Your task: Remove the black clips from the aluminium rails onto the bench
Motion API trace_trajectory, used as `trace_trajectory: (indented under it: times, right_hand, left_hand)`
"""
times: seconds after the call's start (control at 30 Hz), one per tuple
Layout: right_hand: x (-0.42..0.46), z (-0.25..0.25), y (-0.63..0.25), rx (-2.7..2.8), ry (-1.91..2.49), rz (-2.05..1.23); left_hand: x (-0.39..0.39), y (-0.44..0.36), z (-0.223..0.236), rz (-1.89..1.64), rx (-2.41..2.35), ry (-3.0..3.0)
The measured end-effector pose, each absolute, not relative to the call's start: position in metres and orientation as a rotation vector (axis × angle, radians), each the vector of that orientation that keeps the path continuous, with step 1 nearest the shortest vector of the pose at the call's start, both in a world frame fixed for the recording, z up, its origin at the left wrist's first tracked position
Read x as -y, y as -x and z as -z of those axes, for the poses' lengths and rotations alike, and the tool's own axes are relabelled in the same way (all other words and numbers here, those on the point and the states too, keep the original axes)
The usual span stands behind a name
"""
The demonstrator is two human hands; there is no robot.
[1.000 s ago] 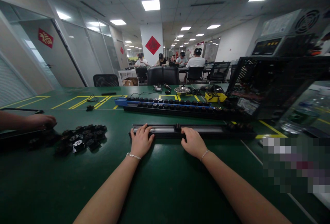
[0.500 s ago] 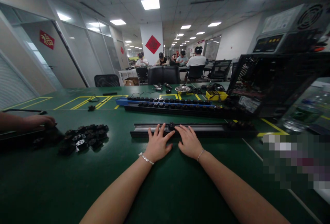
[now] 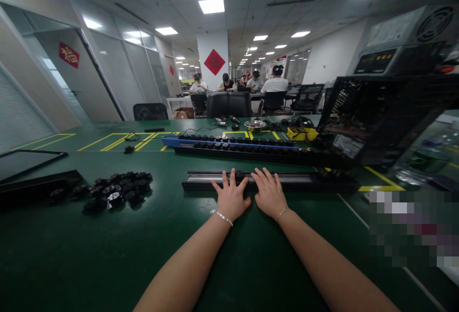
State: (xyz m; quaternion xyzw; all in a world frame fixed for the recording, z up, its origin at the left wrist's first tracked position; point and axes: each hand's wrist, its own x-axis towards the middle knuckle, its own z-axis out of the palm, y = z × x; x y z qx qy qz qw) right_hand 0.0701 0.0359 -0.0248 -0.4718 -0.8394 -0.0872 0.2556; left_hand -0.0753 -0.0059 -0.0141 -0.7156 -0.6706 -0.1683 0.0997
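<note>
A long black rail (image 3: 201, 186) with a silvery channel lies across the table in front of me. My left hand (image 3: 231, 198) rests over its near edge, fingers spread wide. To the right of it, my right hand (image 3: 270, 196) lies palm down on the rail with fingers stretched out. Both hands are open. Between them, partly hidden by the fingers, a small black part (image 3: 240, 174) sits in the channel. Several dark parts (image 3: 328, 174) are at the rail's right end, too dim to make out.
Loose black parts (image 3: 134, 188) are heaped left, beside another black rail (image 3: 39, 187) and a framed panel (image 3: 28, 162). Farther back lies a blue rail (image 3: 170, 140) near rows of black parts. A computer case (image 3: 387, 96), yellow box (image 3: 301, 134) and metal bowl (image 3: 255, 124) stand rightward.
Both my hands have slid right along the rail, the left one farther, covering more of the small black part. Another person's hand at the far left has gone from view.
</note>
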Motion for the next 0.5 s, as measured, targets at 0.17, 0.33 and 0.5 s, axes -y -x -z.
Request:
trace_trajectory:
  times: [0.17, 0.33, 0.5]
  right_hand:
    - [-0.043, 0.023, -0.084, 2.207, 1.459, 0.278]
    - [-0.043, 0.022, -0.088, 2.233, 1.506, 0.246]
    - [-0.043, 0.021, -0.087, 2.239, 1.564, 0.226]
  left_hand:
    - [0.004, 0.075, 0.014, 0.484, 2.012, 2.078]
    - [0.004, 0.080, 0.012, 0.437, 2.039, 2.078]
    - [0.008, 0.090, 0.010, 0.358, 2.083, 2.035]
